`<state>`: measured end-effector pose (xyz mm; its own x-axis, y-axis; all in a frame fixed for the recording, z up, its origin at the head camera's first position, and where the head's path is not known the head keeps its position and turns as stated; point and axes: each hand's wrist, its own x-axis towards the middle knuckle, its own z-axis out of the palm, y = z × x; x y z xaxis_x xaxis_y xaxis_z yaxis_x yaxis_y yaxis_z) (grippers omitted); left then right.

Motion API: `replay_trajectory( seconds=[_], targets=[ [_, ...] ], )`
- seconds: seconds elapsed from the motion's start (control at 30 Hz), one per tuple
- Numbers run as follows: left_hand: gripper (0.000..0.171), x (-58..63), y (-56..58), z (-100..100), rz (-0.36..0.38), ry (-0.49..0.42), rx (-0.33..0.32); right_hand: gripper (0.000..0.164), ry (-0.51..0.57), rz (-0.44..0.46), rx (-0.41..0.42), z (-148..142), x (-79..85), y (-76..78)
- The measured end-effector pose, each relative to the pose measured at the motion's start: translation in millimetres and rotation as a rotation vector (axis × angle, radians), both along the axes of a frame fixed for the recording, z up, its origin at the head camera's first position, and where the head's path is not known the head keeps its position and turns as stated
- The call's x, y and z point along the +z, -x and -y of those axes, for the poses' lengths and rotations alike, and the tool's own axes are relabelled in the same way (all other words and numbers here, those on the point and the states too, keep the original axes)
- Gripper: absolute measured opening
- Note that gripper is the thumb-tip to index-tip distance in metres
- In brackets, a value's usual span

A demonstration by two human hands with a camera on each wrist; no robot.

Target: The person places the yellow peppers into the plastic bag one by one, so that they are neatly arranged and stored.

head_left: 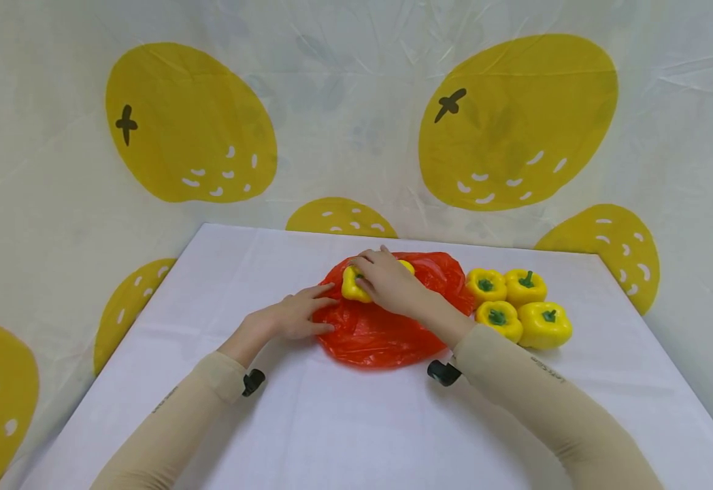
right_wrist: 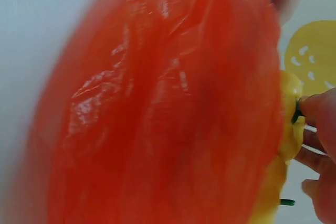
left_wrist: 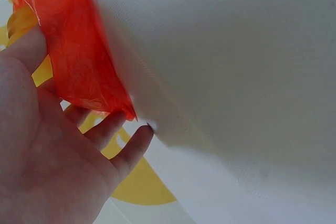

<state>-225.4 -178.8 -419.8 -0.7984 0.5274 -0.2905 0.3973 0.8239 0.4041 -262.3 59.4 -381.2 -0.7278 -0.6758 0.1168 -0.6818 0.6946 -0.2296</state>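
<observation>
A crinkled red plastic bag [head_left: 371, 340] lies spread on the table. My right hand [head_left: 393, 282] grips a yellow bell pepper [head_left: 353, 284] from above, over the bag; in the right wrist view its fingertips meet the green stem [right_wrist: 296, 113]. Part of another yellow pepper [head_left: 407, 266] shows behind that hand. At the bag's left edge, my left hand [head_left: 295, 314] lies with fingers spread and fairly straight. The left wrist view has those fingers [left_wrist: 134, 148] touching the rim of the red plastic [left_wrist: 79, 61].
Several yellow bell peppers with green stems, one of them the large front pepper [head_left: 545, 325], stand grouped right of the bag. The white table [head_left: 356, 435] meets a fabric backdrop [head_left: 344, 102] printed with big yellow fruit. A black wrist camera [head_left: 444, 373] sits under the right forearm.
</observation>
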Motion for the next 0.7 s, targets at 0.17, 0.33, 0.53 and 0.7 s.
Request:
replay_trajectory(
  seconds=[0.17, 0.33, 0.53, 0.7],
  targets=[
    [0.063, -1.5, 0.6, 0, 0.001, 0.007, 0.000, 0.041, 0.080, 0.030, -0.045, -1, -2.3, 3.0],
    [0.063, -2.0, 0.3, 1, 0.000, 0.017, 0.008, 0.049, 0.127, 0.046, -0.033, -7, -6.1, 7.8],
    [0.064, -4.3, 0.6, 1, 0.000, 0.024, 0.017, 0.066, 0.095, 0.081, -0.013, -12, -8.5, 10.8],
    [0.064, -4.9, 0.8, 1, 0.002, 0.028, 0.015, 0.070, 0.082, 0.105, -0.027, -13, -9.5, 12.5]
  ],
)
